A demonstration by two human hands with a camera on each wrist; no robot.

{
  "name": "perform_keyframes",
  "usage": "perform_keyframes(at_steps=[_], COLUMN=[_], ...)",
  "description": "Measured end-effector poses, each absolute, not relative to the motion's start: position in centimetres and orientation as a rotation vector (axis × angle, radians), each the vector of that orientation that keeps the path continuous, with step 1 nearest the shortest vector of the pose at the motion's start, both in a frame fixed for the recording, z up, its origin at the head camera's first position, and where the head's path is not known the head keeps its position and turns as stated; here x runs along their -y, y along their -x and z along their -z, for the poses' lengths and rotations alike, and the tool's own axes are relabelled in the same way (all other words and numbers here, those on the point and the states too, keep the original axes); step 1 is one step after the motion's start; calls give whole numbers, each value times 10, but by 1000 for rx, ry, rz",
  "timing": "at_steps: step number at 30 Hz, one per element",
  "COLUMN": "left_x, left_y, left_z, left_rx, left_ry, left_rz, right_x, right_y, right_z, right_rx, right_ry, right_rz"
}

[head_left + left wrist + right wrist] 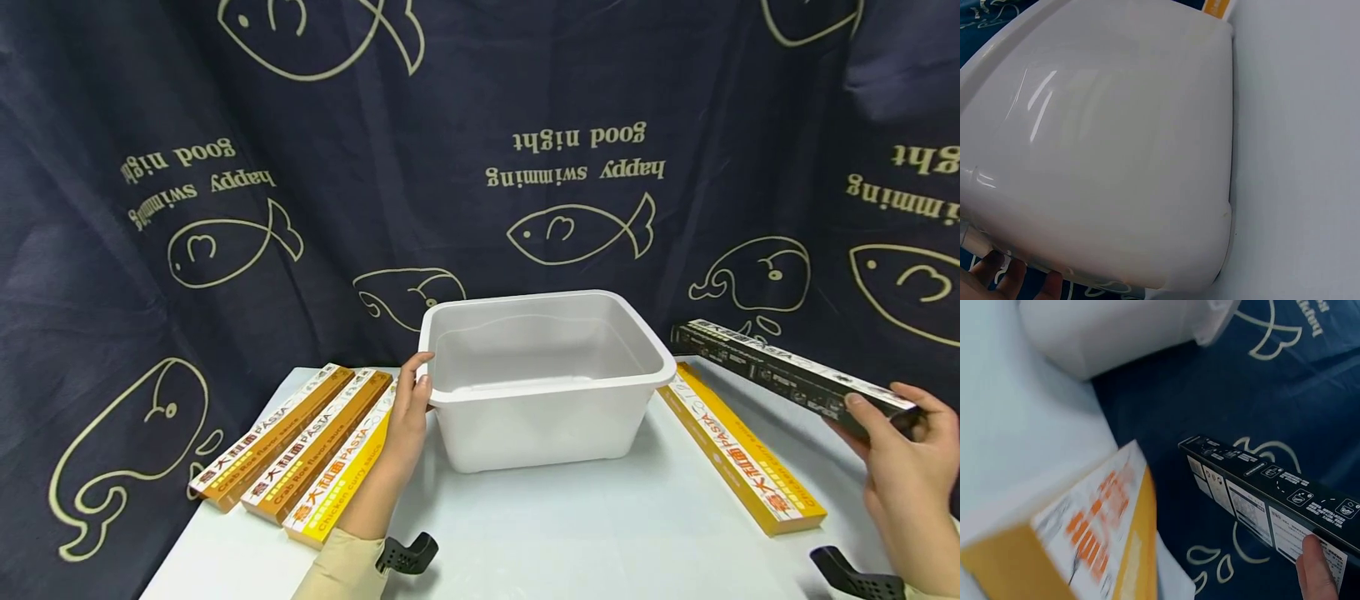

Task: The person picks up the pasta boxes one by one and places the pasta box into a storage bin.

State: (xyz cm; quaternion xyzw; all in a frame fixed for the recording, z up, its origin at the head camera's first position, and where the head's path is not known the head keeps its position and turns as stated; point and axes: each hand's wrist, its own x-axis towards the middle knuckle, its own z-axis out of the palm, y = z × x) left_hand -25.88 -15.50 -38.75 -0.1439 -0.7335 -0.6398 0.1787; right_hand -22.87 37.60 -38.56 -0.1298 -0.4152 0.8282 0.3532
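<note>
My left hand [410, 408] grips the left rim of a white plastic bin [547, 425], thumb and fingers at its edge. The left wrist view shows fingers [1013, 278] along the bin's side. My right hand [911, 454] holds the near end of a long black pasta box [787, 367], its far end raised toward the curtain. In the right wrist view a finger [1317, 565] lies against the black box's printed side. Below it, on the table, lies a yellow chicken curry pasta box [738, 450], just right of the bin.
Left of the bin lie two brown crab roe pasta boxes [273, 437] [318, 446] and another yellow pasta box [345, 471], partly behind my left arm. A dark blue curtain [480, 150] with fish drawings hangs behind the white table [570, 533].
</note>
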Motion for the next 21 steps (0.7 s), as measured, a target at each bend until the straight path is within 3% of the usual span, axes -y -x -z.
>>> perform_keyframes(at_steps=[21], left_x=[155], left_y=[260], left_z=[389], left_rx=[2084], left_ry=[397], left_rz=[1773], right_x=[-353], right_y=[225], right_z=[355], right_rx=[1116], right_ry=[199], right_rz=[-2149])
